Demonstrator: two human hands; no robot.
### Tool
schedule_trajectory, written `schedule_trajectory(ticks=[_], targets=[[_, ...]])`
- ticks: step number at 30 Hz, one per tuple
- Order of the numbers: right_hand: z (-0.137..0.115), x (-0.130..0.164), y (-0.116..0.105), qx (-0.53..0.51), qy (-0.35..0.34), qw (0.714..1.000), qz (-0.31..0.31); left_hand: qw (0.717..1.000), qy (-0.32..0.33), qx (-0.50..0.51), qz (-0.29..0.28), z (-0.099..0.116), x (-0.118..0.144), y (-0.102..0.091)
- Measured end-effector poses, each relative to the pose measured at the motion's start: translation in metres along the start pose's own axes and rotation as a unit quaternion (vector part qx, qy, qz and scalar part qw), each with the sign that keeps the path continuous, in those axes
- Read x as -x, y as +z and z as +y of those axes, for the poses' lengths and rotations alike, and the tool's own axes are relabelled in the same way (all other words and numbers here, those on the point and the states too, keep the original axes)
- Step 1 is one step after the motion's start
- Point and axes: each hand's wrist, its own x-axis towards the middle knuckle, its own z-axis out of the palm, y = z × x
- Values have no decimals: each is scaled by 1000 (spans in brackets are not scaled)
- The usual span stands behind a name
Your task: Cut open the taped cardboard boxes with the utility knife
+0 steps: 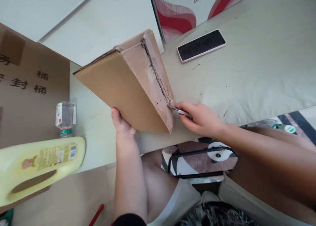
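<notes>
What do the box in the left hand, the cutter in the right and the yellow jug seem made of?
Box: matt brown cardboard, from its folded panels and rough, torn edges.
Cutter: probably metal where exposed, with a grey sheen; the gripped part is mostly hidden.
Yellow jug: likely plastic, smooth with a soft sheen, judging by its moulded handle.

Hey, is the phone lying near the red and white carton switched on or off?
Its display looks off: the phone shows a black screen, nothing lit.
</notes>
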Motion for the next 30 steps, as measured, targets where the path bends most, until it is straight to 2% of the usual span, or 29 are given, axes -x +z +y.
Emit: schedule_trajectory(ticks=[3,8,13,23,30], targets=[[0,0,0,1,2,1000,-4,1000,4,-2,-12,0,1,0],[-1,1,1,7,6,1000,-3,1000,-2,14,6,2,3,5],[-3,1,-1,13,20,999,-32,1000,7,-7,17,0,3,6],[-3,1,-1,16,19,999,-29,1000,5,22,3,0,4,5],[-3,2,-1,16,12,1000,-21,1000,4,-8,13,-1,3,6]])
